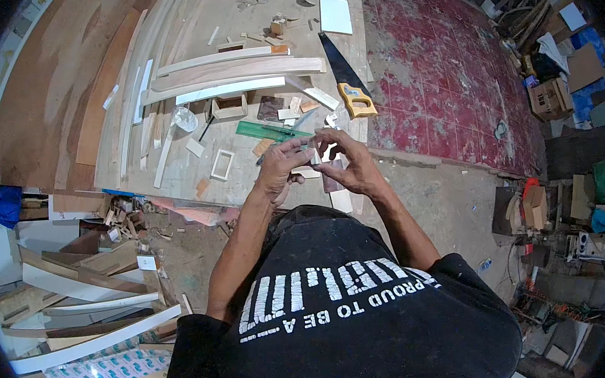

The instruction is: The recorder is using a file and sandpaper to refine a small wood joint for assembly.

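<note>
My left hand (281, 169) and my right hand (355, 168) meet just in front of my chest, over the near edge of the work table. Their fingertips pinch a small pale piece (315, 157) between them; its exact kind is too small to make out. Fingers of both hands are curled and cover part of it. Just beyond the left fingers lies a green translucent strip (258, 129). A small white rectangular frame (215, 166) rests left of my left hand. Past the right hand, a handsaw (356, 99) with a yellow handle lies on the table.
Long wooden strips (235, 71) and a small open wooden box (230, 115) lie on the table (183, 145). A white board (335, 16) is farther back. A worn red surface (444, 76) stretches right. Wood offcuts (94, 279) are piled at lower left; cartons (551, 99) stand far right.
</note>
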`<move>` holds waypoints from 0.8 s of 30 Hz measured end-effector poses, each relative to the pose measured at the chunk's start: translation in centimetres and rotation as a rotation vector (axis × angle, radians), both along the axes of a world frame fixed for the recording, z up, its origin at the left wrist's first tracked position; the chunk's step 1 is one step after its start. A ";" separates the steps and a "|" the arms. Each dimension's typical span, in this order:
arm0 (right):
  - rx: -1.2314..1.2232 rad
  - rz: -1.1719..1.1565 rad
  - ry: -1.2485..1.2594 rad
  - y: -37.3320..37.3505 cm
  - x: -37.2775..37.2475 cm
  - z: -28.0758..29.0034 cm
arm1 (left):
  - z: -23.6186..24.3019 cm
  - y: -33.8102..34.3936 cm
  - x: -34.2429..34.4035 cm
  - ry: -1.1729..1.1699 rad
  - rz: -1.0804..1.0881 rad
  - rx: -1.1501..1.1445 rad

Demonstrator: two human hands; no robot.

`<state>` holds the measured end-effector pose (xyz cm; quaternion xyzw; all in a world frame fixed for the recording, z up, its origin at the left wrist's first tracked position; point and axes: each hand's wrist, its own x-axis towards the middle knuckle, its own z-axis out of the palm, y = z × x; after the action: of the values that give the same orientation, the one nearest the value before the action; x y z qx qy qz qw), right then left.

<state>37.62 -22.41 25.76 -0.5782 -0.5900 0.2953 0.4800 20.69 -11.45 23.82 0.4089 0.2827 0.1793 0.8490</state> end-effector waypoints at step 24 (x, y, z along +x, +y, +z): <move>0.021 -0.009 0.163 -2.2 0.0 -2.3 | -0.2 -2.2 -0.1 0.052 0.025 0.230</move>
<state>37.57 -24.56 23.43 -0.5501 -0.5494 0.3328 0.5337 20.62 -13.64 23.65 0.5045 0.2873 0.2107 0.7865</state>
